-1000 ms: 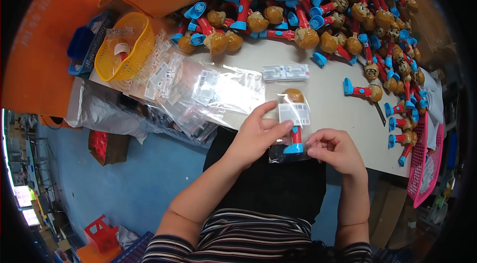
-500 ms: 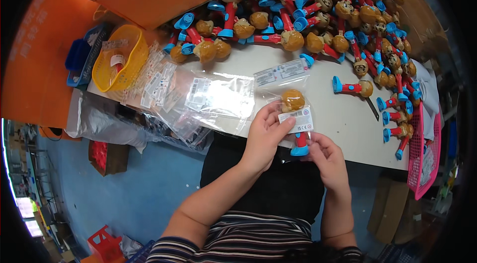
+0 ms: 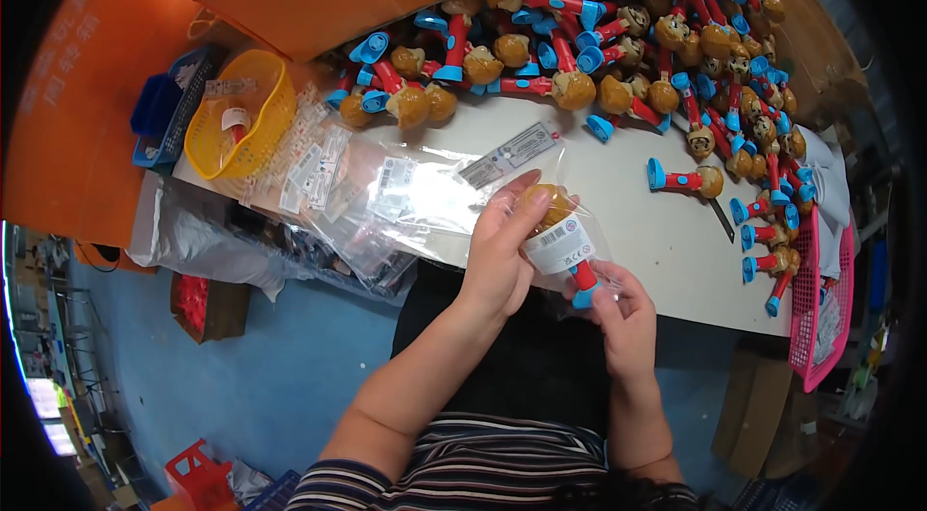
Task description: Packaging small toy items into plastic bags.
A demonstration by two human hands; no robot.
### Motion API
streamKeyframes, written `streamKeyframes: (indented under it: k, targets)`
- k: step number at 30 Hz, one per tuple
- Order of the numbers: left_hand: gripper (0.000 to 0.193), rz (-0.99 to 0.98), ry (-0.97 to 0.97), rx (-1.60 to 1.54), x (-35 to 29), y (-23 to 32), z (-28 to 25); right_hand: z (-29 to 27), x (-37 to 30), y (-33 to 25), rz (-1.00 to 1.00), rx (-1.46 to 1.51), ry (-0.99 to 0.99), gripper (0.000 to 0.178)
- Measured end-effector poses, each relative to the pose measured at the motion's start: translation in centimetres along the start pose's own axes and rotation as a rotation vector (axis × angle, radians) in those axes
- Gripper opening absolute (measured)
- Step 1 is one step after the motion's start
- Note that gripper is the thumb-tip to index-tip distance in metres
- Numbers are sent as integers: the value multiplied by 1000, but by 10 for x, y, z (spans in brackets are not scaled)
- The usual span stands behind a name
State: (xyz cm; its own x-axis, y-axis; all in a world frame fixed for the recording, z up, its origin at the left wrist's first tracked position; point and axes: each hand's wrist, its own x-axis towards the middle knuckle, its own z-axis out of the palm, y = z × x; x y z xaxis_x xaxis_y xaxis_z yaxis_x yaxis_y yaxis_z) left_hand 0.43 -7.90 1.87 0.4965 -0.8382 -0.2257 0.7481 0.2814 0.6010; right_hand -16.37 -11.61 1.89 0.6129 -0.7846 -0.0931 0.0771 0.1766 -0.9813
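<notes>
Between my hands, over the table's front edge, is a figurine toy point(image 3: 582, 275) inside a clear plastic bag point(image 3: 541, 163). It has a round brown head, a red body and a blue base, and a white label point(image 3: 562, 246) covers its middle. My left hand point(image 3: 504, 245) grips the bagged toy at its head, thumb on top. With fingers and thumb closed, my right hand point(image 3: 623, 313) holds the bag at the blue base. The bag's printed header point(image 3: 512, 154) points away to the upper left. A bare figurine point(image 3: 688, 180) lies on the table to the right.
Many similar figurines point(image 3: 666, 38) are heaped along the back and right. Flat clear bags point(image 3: 386, 187) lie at left beside a yellow basket point(image 3: 201, 139) and blue bins point(image 3: 154, 115). A dark strip point(image 3: 722, 219) and a pink basket point(image 3: 806, 337) are at right.
The bagged toy has tilted, its head end swinging left. My left thumb has moved up onto the toy's head, and my right hand has shifted slightly left and down.
</notes>
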Motion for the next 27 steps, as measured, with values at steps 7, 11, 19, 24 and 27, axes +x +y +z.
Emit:
streamKeyframes:
  k: [7, 11, 19, 24, 27]
  targets:
    - [38, -71, -59, -318, 0, -9, -7, -5, -8, 17, 144, 301, -48, 36]
    - [37, -95, -69, -398, 0, -6, -9, -2, -12, 23, 71, 224, -55, 40]
    - [40, 17, -68, 125, -16, 11, 7, -1, -5, 27, -415, -431, -12, 37]
    - [44, 78, -29, 304, -14, 20, 8, -8, -7, 24, -133, -20, -68, 40]
    - [56, -26, -212, 181, -1, 30, -3, -23, -4, 24, 118, 322, -334, 46]
